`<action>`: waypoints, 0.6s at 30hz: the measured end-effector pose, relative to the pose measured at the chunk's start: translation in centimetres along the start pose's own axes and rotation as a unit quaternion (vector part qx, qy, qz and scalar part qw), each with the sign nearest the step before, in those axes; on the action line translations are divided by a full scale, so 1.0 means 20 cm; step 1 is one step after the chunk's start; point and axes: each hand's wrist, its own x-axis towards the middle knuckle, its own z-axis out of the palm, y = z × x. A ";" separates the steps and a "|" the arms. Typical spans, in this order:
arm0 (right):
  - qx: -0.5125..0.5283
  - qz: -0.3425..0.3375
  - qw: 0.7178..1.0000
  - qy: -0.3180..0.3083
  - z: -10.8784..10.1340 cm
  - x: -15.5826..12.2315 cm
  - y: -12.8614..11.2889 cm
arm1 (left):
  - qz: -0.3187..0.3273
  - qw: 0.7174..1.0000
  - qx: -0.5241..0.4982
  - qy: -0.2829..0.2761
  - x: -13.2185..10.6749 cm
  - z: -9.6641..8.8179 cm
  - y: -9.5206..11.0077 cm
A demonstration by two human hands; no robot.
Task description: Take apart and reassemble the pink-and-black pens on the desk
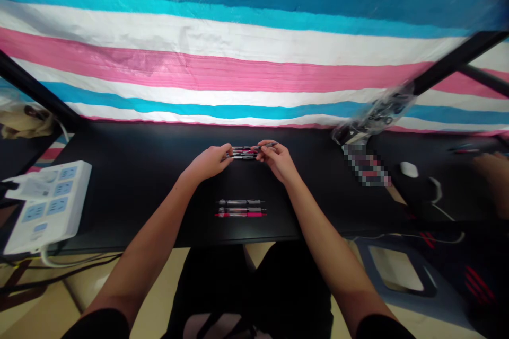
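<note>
Black-clothed legs (210, 280) sit nearest the lens, a pale printed patch at the bottom edge; bare forearms (155, 235) reach forward from either side over a matte black flat counter (139, 180). From my remote view I log both hands near mid-counter, on either side of a small bundle of slim clear-barrelled plastic pens (244, 154) lying roughly crosswise. Left hand (212, 161): fingers and thumb curled at the bundle's left ends; I cannot tell whether they grip or only touch. Right hand (278, 160): fingertips pinching a slim dark-gripped plastic pen (270, 144), slightly tilted, at the right ends. Nearer the front edge I record three separate pens side by side, roughly parallel: two clear-and-grey plastic pens (242, 203) and one red plastic pen (241, 215). Far left: a white rectangular power strip with blue sockets (81, 196). Right: a clear plastic bag of dark items (382, 111), blurred, and a white rounded mouse (409, 169). Another person's hand (493, 167) shows at far right, indistinct. Behind: a glossy blue, white and pink striped sheet (238, 71).
</note>
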 end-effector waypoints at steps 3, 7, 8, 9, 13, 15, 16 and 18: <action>-0.005 -0.006 1.000 0.004 0.00 0.00 0.00 | 0.000 1.000 -0.003 -0.007 0.00 0.00 0.00; -0.012 0.005 1.000 -0.004 0.01 -0.01 -0.01 | 0.002 1.000 -0.007 -0.003 0.00 0.00 0.00; -0.011 0.007 1.000 -0.008 0.01 -0.01 -0.01 | 0.003 1.000 -0.008 -0.002 0.00 0.00 0.00; -0.011 0.009 1.000 -0.010 0.01 -0.01 -0.01 | 0.003 1.000 -0.008 -0.003 0.00 0.00 0.00; -0.006 0.010 1.000 -0.013 0.02 -0.01 -0.01 | 0.001 1.000 -0.003 -0.006 0.00 0.00 0.01; 0.000 0.012 1.000 -0.019 0.02 -0.01 -0.01 | 0.003 1.000 0.001 -0.007 0.00 0.00 0.02; 0.004 0.013 1.000 -0.023 0.02 -0.01 -0.01 | 0.006 1.000 0.001 -0.007 0.00 0.00 0.02; 0.012 0.017 0.999 -0.031 0.02 -0.01 0.00 | 0.013 1.000 0.001 -0.005 0.00 0.00 0.02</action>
